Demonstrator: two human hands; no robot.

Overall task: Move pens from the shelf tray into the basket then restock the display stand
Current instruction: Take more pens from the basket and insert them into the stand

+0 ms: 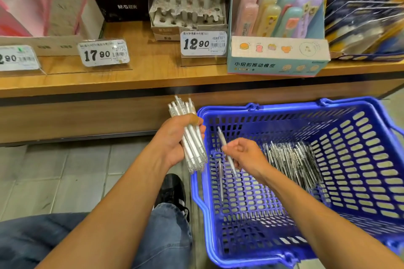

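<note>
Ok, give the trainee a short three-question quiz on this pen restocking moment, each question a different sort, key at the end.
1. True or false: the left hand grips a bundle of white pens.
2. Multiple choice: the single pen pinched by the right hand is
A. standing in the display stand
B. held above the blue basket
C. lying on the wooden shelf
3. Fill in: the price tag in front of the display stand reads ____.

Key: 1 true; 2 B; 3 12.90
</note>
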